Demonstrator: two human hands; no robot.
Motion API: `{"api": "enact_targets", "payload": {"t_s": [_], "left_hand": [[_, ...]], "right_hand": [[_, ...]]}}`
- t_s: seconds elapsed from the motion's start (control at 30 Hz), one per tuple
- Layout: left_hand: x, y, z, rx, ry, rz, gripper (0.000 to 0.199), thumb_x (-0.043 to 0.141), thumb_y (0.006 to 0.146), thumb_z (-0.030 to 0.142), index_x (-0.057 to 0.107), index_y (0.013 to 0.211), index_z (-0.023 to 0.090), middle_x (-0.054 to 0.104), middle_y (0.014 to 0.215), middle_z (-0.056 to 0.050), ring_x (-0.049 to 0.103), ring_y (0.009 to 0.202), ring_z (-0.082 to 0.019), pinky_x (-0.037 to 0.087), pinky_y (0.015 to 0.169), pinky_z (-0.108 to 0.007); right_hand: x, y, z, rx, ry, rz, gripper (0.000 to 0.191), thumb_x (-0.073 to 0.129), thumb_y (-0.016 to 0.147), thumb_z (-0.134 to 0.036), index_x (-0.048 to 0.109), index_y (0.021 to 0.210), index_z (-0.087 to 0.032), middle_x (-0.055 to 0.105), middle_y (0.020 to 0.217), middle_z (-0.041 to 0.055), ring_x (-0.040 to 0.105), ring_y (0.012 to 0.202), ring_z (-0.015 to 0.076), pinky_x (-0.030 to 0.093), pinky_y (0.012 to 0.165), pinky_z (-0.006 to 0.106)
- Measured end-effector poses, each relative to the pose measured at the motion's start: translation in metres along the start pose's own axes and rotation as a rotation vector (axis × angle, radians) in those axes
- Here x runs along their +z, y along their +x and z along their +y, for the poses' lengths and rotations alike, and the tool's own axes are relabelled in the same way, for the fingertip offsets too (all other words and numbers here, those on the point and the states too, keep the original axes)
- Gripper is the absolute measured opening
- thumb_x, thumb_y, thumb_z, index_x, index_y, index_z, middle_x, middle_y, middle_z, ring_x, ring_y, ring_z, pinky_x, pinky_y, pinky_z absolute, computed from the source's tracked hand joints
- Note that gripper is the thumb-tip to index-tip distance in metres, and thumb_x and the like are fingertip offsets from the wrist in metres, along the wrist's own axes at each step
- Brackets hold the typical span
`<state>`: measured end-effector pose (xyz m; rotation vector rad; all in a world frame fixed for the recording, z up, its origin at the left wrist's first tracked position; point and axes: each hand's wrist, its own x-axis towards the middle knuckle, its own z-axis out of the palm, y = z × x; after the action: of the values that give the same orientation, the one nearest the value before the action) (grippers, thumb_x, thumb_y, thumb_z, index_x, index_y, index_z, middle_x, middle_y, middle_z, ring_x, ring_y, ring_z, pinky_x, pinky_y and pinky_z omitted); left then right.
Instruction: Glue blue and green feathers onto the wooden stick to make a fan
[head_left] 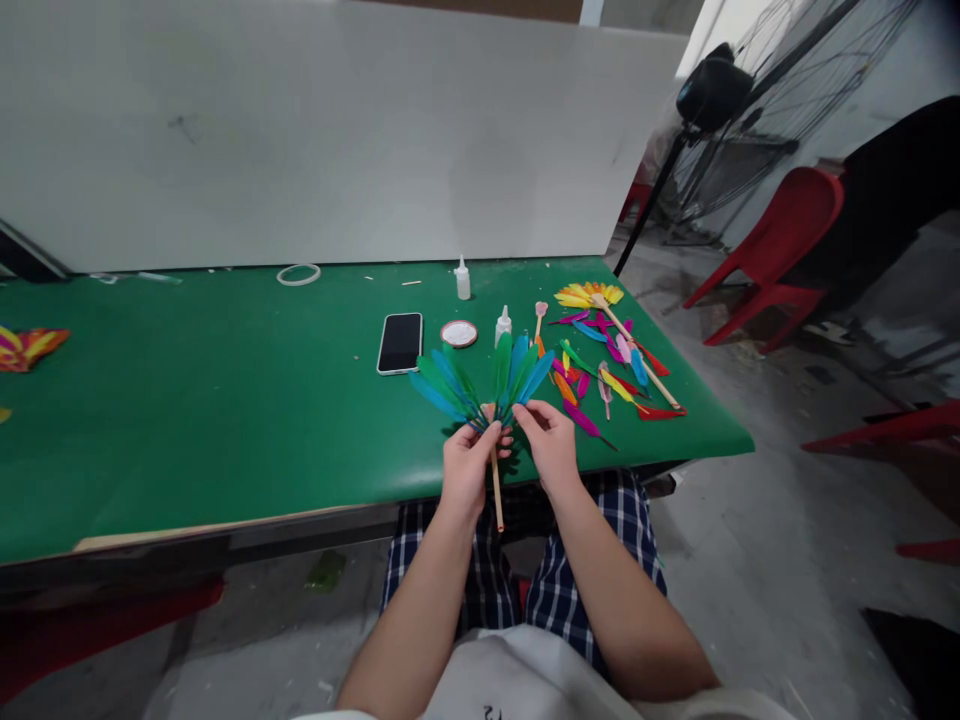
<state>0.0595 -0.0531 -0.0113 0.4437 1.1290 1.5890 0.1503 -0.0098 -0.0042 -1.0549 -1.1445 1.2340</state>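
My left hand [469,460] is closed round the top of a thin wooden stick [496,490], which points down past the table edge. From its top spreads a fan of green and blue feathers [455,385], with a gap in the middle. My right hand [549,437] pinches the base of a blue feather [534,379] on the right side of the fan. Just behind the feathers stands a small white squeeze bottle [503,322], partly covered by them. Loose coloured feathers [589,420] lie to the right of my right hand.
On the green table [225,420] lie a phone [400,343], a round white lid [459,333] and a tape ring [298,275]. A second squeeze bottle [463,279] stands farther back. A yellow feather fan [589,295] on a stick lies right. Red chairs [787,230] stand beyond.
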Motion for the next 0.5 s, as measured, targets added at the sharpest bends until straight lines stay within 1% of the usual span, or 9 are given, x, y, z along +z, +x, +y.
{"api": "enact_targets", "payload": {"t_s": [0.27, 0.5], "left_hand": [[0.0, -0.0011, -0.0019, 0.004, 0.02, -0.03, 0.034, 0.07, 0.061, 0.03, 0.063, 0.088, 0.011, 0.066, 0.068, -0.004, 0.061, 0.058, -0.01, 0.049, 0.051, -0.017], [0.0005, -0.0015, -0.0016, 0.002, 0.031, -0.035, 0.033, 0.07, 0.062, 0.03, 0.063, 0.088, 0.011, 0.066, 0.07, -0.004, 0.061, 0.06, -0.01, 0.049, 0.053, -0.018]], "right_hand": [[0.0026, -0.0006, -0.003, 0.025, 0.034, -0.046, 0.02, 0.061, 0.066, -0.034, 0.056, 0.059, -0.016, 0.052, 0.054, -0.0046, 0.046, 0.053, 0.0071, 0.037, 0.053, 0.02], [0.003, -0.0019, -0.0026, 0.032, 0.032, -0.044, 0.023, 0.061, 0.067, -0.035, 0.055, 0.056, -0.016, 0.05, 0.051, -0.005, 0.045, 0.05, 0.0068, 0.036, 0.051, 0.02]]}}
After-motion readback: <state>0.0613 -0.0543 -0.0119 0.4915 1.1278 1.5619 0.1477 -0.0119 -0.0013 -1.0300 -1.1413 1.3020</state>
